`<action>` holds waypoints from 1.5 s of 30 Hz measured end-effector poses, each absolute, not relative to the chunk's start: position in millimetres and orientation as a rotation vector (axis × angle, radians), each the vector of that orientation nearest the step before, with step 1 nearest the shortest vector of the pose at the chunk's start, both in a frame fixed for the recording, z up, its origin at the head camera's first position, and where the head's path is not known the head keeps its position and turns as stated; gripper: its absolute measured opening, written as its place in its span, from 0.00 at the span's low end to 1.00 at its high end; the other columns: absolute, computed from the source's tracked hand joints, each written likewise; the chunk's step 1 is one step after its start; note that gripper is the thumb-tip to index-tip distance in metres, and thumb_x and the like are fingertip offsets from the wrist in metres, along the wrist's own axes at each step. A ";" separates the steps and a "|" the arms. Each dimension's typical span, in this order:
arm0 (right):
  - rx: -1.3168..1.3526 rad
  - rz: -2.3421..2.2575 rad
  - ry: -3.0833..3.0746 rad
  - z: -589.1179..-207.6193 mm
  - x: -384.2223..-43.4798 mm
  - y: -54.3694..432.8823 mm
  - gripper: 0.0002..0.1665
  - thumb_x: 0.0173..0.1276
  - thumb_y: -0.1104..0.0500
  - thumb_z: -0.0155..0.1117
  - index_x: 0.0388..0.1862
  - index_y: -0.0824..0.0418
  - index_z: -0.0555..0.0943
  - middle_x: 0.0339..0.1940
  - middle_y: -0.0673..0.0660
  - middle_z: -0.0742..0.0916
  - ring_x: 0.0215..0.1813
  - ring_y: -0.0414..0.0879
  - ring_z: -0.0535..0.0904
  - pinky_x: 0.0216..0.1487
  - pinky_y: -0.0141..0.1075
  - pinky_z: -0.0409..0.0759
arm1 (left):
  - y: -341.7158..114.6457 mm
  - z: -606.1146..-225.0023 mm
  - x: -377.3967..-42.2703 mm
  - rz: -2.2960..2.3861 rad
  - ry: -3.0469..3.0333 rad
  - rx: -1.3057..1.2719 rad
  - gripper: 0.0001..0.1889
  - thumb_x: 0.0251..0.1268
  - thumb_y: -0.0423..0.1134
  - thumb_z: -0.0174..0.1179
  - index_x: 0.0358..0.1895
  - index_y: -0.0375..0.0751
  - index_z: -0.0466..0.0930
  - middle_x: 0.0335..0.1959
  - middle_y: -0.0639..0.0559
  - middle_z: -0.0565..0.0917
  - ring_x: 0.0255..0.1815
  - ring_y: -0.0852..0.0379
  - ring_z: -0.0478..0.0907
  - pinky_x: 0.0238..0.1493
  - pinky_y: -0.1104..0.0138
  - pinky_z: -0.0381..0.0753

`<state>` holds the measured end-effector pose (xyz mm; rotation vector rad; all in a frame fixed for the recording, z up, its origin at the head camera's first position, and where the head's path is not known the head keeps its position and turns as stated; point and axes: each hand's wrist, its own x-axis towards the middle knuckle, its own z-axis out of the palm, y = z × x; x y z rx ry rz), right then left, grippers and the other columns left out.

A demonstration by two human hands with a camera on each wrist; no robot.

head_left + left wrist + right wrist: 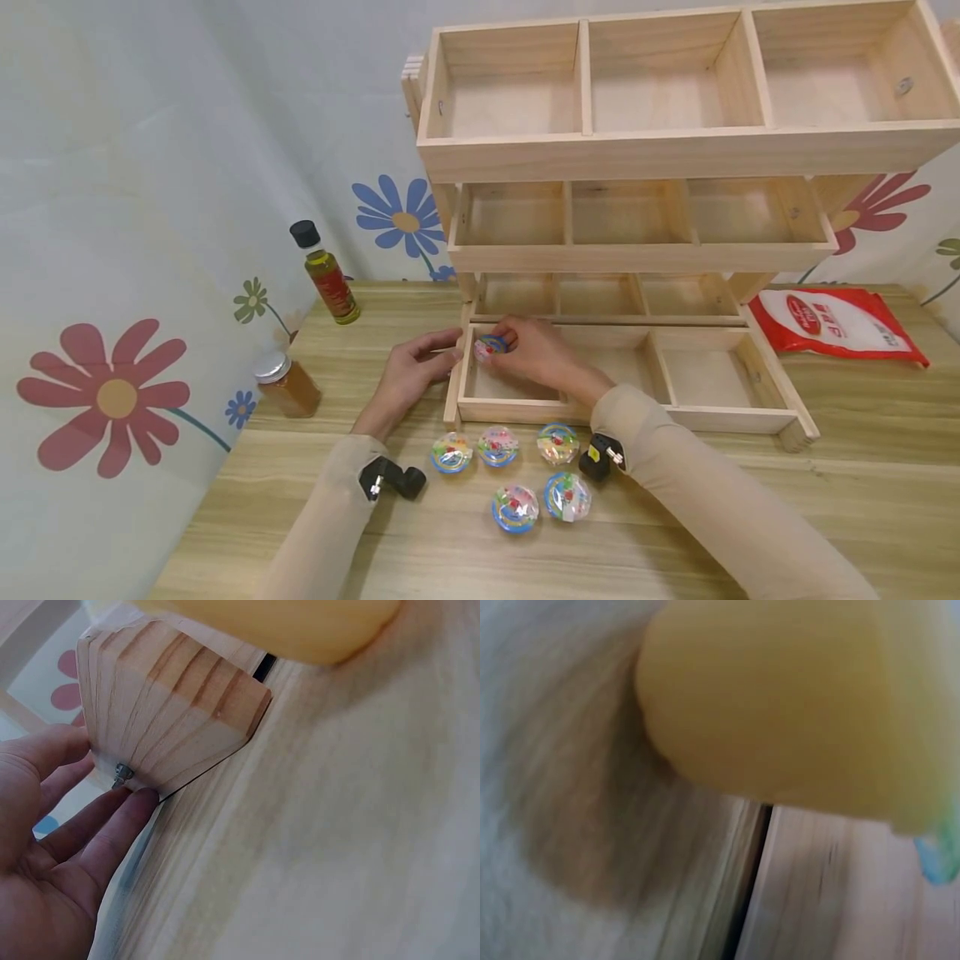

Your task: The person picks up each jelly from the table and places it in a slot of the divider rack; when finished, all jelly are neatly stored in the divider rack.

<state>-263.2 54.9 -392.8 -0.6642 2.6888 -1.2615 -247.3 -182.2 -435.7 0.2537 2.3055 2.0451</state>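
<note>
My right hand point(536, 352) pinches a small round wrapped snack cup point(489, 347) with a blue rim, inside the bottom tier's left compartment point(506, 386). That compartment belongs to a tiered wooden rack point(697, 419). At the rack's left end is my left hand point(412, 367), its fingers loosely bent. In the left wrist view the left hand's fingertips point(146, 799) touch the wooden end piece point(172, 697) below a metal bolt point(122, 775). A blurred yellowish shape point(780, 705) fills much of the right wrist view and hides the right hand.
Several similar cups point(514, 508) lie on the table in front of the rack. A spice jar point(291, 385) and an oil bottle point(330, 279) stand at the left. A red-and-white bag point(836, 323) lies right of the rack. Upper tiers point(660, 154) overhang the bottom one.
</note>
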 end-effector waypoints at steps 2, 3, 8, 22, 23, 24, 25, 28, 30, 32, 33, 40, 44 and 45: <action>-0.661 -1.258 2.699 -393.5 -263.2 54.4 0.24 0.64 0.59 0.80 0.56 0.68 0.84 0.44 0.58 0.91 0.46 0.48 0.88 0.51 0.37 0.87 | -182.0 -435.7 -247.4 2.047 2.304 0.254 0.21 0.75 0.32 0.68 0.67 0.33 0.82 0.63 0.37 0.84 0.55 0.52 0.86 0.52 0.63 0.90; -0.662 -1.254 2.705 -393.6 -263.0 54.3 0.24 0.64 0.59 0.79 0.56 0.68 0.84 0.44 0.57 0.91 0.47 0.48 0.88 0.51 0.37 0.87 | -182.3 -436.0 -247.5 2.045 2.305 0.256 0.21 0.75 0.33 0.68 0.67 0.32 0.82 0.63 0.36 0.84 0.55 0.52 0.85 0.53 0.63 0.90; -0.687 -1.236 2.721 -395.5 -263.1 52.5 0.23 0.67 0.58 0.77 0.56 0.68 0.85 0.47 0.59 0.91 0.49 0.49 0.88 0.54 0.38 0.87 | -183.7 -436.5 -246.8 2.048 2.312 0.254 0.21 0.74 0.33 0.68 0.67 0.33 0.82 0.63 0.36 0.84 0.56 0.52 0.86 0.52 0.63 0.90; -0.712 -1.239 2.675 -394.7 -261.1 56.6 0.27 0.70 0.58 0.76 0.62 0.72 0.81 0.53 0.64 0.89 0.54 0.54 0.87 0.59 0.39 0.87 | -184.1 -438.0 -246.5 2.026 2.334 0.255 0.21 0.74 0.34 0.68 0.67 0.33 0.83 0.62 0.36 0.84 0.56 0.51 0.86 0.53 0.64 0.90; -0.710 -1.248 2.668 -394.0 -260.6 57.2 0.27 0.70 0.59 0.76 0.62 0.72 0.81 0.53 0.65 0.89 0.54 0.54 0.87 0.59 0.39 0.87 | -184.0 -437.9 -246.5 2.026 2.333 0.256 0.21 0.74 0.34 0.68 0.67 0.33 0.82 0.62 0.36 0.84 0.56 0.51 0.86 0.53 0.64 0.90; -0.710 -1.259 2.659 -393.2 -260.0 57.9 0.26 0.69 0.60 0.76 0.61 0.73 0.81 0.53 0.65 0.89 0.54 0.55 0.87 0.59 0.40 0.87 | -183.9 -437.8 -246.5 2.025 2.334 0.257 0.21 0.75 0.34 0.68 0.67 0.33 0.82 0.62 0.36 0.84 0.56 0.51 0.86 0.53 0.64 0.90; -0.706 -1.268 2.651 -392.2 -259.2 58.8 0.26 0.69 0.61 0.77 0.61 0.73 0.81 0.53 0.66 0.89 0.55 0.56 0.87 0.59 0.40 0.87 | -183.7 -437.6 -246.3 2.030 2.329 0.257 0.21 0.75 0.34 0.68 0.67 0.33 0.82 0.62 0.36 0.84 0.56 0.51 0.86 0.53 0.63 0.90; -0.671 -1.294 2.624 -388.8 -256.2 62.9 0.29 0.69 0.60 0.78 0.63 0.73 0.80 0.55 0.67 0.88 0.57 0.58 0.87 0.61 0.42 0.86 | -183.3 -437.0 -246.1 2.035 2.323 0.258 0.21 0.74 0.34 0.68 0.67 0.34 0.83 0.62 0.36 0.84 0.56 0.51 0.86 0.53 0.63 0.90; -0.642 -1.301 2.618 -386.5 -253.9 66.8 0.32 0.69 0.58 0.79 0.65 0.73 0.79 0.58 0.67 0.88 0.59 0.59 0.86 0.63 0.44 0.85 | -183.2 -437.2 -246.5 2.037 2.321 0.260 0.21 0.74 0.34 0.68 0.67 0.34 0.83 0.62 0.37 0.84 0.55 0.51 0.86 0.52 0.63 0.90; -0.634 -1.302 2.625 -384.7 -252.1 71.4 0.34 0.69 0.56 0.79 0.66 0.73 0.78 0.59 0.67 0.87 0.60 0.59 0.85 0.64 0.46 0.85 | -183.3 -438.0 -247.4 2.034 2.324 0.263 0.21 0.74 0.34 0.69 0.67 0.34 0.83 0.63 0.37 0.84 0.55 0.52 0.86 0.52 0.63 0.90; -0.642 -1.308 2.629 -384.1 -251.4 73.8 0.34 0.69 0.56 0.78 0.67 0.73 0.78 0.59 0.67 0.87 0.60 0.59 0.85 0.65 0.46 0.85 | -183.4 -438.6 -248.0 2.031 2.327 0.265 0.21 0.74 0.34 0.69 0.67 0.34 0.83 0.63 0.37 0.84 0.54 0.52 0.86 0.52 0.63 0.90; -0.796 -1.408 2.640 -380.9 -242.9 88.6 0.29 0.72 0.61 0.75 0.65 0.76 0.79 0.56 0.70 0.87 0.58 0.62 0.85 0.63 0.52 0.85 | -183.7 -438.3 -248.1 2.024 2.338 0.257 0.21 0.74 0.34 0.69 0.67 0.34 0.83 0.63 0.37 0.84 0.55 0.51 0.86 0.52 0.63 0.90; -0.825 -1.470 2.645 -380.1 -235.5 95.1 0.28 0.73 0.63 0.75 0.65 0.75 0.79 0.56 0.70 0.87 0.57 0.62 0.86 0.62 0.52 0.87 | -183.3 -438.1 -247.6 2.014 2.346 0.254 0.21 0.74 0.35 0.69 0.67 0.34 0.83 0.63 0.36 0.84 0.55 0.51 0.86 0.52 0.63 0.90; -0.840 -1.487 2.645 -380.2 -233.7 96.7 0.27 0.73 0.64 0.74 0.65 0.76 0.79 0.55 0.71 0.87 0.57 0.62 0.86 0.61 0.52 0.87 | -183.1 -438.2 -247.7 2.014 2.345 0.254 0.21 0.74 0.35 0.69 0.67 0.34 0.83 0.63 0.36 0.84 0.55 0.50 0.86 0.52 0.63 0.90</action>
